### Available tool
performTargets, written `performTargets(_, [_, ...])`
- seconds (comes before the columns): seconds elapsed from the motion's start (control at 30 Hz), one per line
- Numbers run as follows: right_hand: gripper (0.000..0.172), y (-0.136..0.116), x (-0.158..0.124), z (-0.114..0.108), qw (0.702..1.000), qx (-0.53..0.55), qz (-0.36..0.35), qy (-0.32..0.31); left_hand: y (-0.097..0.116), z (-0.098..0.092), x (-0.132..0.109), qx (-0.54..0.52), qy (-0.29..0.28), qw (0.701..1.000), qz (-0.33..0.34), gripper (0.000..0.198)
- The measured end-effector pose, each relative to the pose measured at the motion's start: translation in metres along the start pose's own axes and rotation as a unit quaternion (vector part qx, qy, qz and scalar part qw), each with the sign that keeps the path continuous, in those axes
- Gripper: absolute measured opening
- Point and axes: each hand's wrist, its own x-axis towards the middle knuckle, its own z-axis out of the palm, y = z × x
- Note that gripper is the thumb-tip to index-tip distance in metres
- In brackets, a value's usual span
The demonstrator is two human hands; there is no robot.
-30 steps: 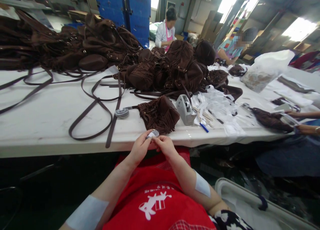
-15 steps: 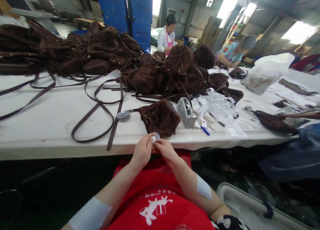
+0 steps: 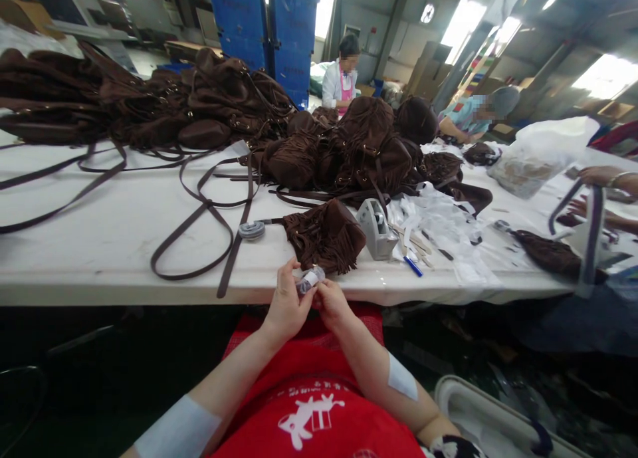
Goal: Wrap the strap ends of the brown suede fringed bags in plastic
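Observation:
At the table's front edge, my left hand (image 3: pixel 290 304) has its fingers closed around a small grey roll with a white band (image 3: pixel 310 280). My right hand (image 3: pixel 331 302) pinches the roll's lower right end, its fingertips partly hidden. Just beyond both hands lies a small dark brown fringed bag (image 3: pixel 326 235). From the bag's left side a strap runs to a flat grey wrapped coil (image 3: pixel 252 230). A grey tape dispenser (image 3: pixel 377 232) stands right of the bag, with a blue pen (image 3: pixel 413 266) beside it.
Brown fringed bags (image 3: pixel 359 139) are heaped at the back of the white table (image 3: pixel 114 272). Long brown straps (image 3: pixel 192 225) lie on the left, crumpled white wrapping (image 3: pixel 433 212) on the right. A co-worker's hands (image 3: pixel 598 179) hold a grey strap at the right edge. Two more people work behind.
The roll now shows more fully between my hands, with my left fingers raised a little. At the right, a co-worker's hands have come into view with a grey strap. The view has shifted slightly.

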Motion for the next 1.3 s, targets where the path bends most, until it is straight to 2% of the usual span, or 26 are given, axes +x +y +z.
performTargets(0.07, [0.017, -0.005, -0.006, -0.004, 0.997, 0.038, 0.040, -0.048, -0.002, 0.000, -0.002, -0.001, -0.010, 1.000, 0.001, 0.067])
performTargets(0.2, [0.021, -0.015, -0.016, -0.011, 0.975, 0.102, 0.131, -0.145, -0.006, 0.001, -0.005, 0.024, -0.028, 0.999, 0.003, 0.059])
performTargets(0.33, [0.025, -0.016, -0.020, -0.013, 0.962, 0.164, 0.140, -0.167, -0.008, 0.004, -0.004, -0.019, -0.033, 0.999, -0.015, 0.056])
performTargets(0.43, [0.015, -0.015, -0.020, -0.011, 0.962, 0.146, 0.147, -0.179, -0.012, 0.001, 0.001, -0.097, -0.025, 0.993, -0.062, 0.055])
performTargets(0.5, [0.014, -0.016, -0.020, -0.009, 0.974, 0.069, 0.136, -0.169, -0.016, -0.005, 0.007, -0.187, -0.008, 0.971, -0.148, 0.055])
performTargets(0.6, [0.032, -0.019, -0.018, -0.012, 0.990, -0.101, 0.033, -0.091, -0.021, -0.016, 0.017, -0.343, -0.011, 0.899, -0.273, 0.052])
performTargets(0.67, [0.035, -0.023, -0.016, -0.017, 0.980, -0.189, -0.050, -0.026, -0.023, -0.023, 0.021, -0.394, -0.035, 0.868, -0.299, 0.051])
performTargets(0.7, [0.036, -0.025, -0.015, -0.020, 0.973, -0.216, -0.081, -0.003, -0.024, -0.025, 0.021, -0.393, -0.047, 0.870, -0.295, 0.051])
performTargets(0.77, [0.036, -0.028, -0.012, -0.025, 0.960, -0.253, -0.121, 0.021, -0.024, -0.029, 0.021, -0.333, -0.068, 0.907, -0.249, 0.050])
performTargets(0.83, [0.040, -0.030, -0.009, -0.029, 0.951, -0.284, -0.125, 0.015, -0.024, -0.032, 0.019, -0.199, -0.089, 0.965, -0.144, 0.047])
performTargets(0.87, [0.043, -0.029, -0.008, -0.029, 0.948, -0.299, -0.105, 0.004, -0.024, -0.033, 0.018, -0.115, -0.101, 0.985, -0.081, 0.045])
performTargets(0.93, [0.053, -0.024, -0.006, -0.029, 0.946, -0.320, -0.034, -0.031, -0.026, -0.035, 0.013, 0.037, -0.120, 0.992, 0.026, 0.044])
performTargets(0.97, [0.057, -0.020, -0.006, -0.029, 0.945, -0.323, 0.002, -0.047, -0.027, -0.037, 0.009, 0.091, -0.117, 0.987, 0.054, 0.043])
performTargets(1.07, [0.065, -0.009, -0.006, -0.028, 0.944, -0.318, 0.055, -0.064, -0.034, -0.040, -0.004, 0.155, -0.051, 0.985, 0.057, 0.044])
performTargets(1.17, [0.065, -0.004, -0.009, -0.029, 0.947, -0.311, 0.054, -0.052, -0.044, -0.046, -0.015, 0.127, -0.007, 0.992, 0.019, 0.045])
performTargets(1.23, [0.063, -0.004, -0.010, -0.031, 0.946, -0.317, 0.052, -0.045, -0.054, -0.053, -0.014, 0.112, 0.002, 0.994, -0.001, 0.042])
performTargets(1.3, [0.060, -0.005, -0.009, -0.035, 0.944, -0.326, 0.046, -0.034, -0.066, -0.064, -0.002, 0.124, 0.032, 0.992, -0.017, 0.040])
